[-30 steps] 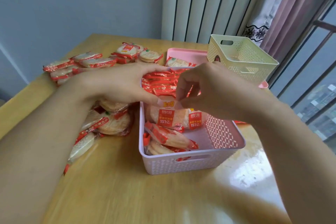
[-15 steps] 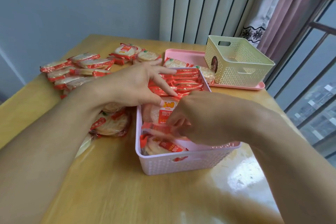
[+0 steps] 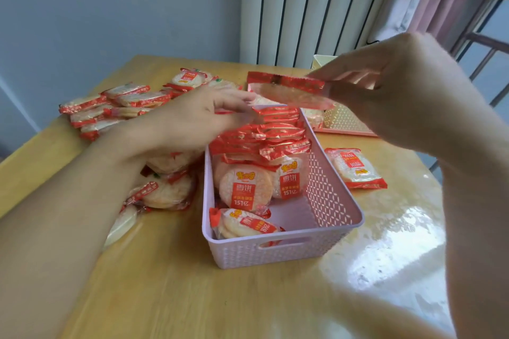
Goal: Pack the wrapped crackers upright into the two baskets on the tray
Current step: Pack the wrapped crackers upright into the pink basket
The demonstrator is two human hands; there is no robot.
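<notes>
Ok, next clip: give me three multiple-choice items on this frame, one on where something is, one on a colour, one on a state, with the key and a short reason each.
1. Where does the single cracker packet outside the baskets lie, relative to the near basket?
A. on the table to its right
B. on top of its rim
C. under it

2. What colour is the near basket?
A. green
B. pale lilac-pink
C. black

3. What is the right hand doing?
A. resting flat on the table
B. holding a wrapped cracker in the air above the basket
C. gripping the basket handle

Key: 1 A, the packet lies flat on the wood right of the basket wall. 2 B, its perforated walls are pale lilac-pink. 3 B, the fingers pinch one end of the wrapper, clear of the packed row.
</notes>
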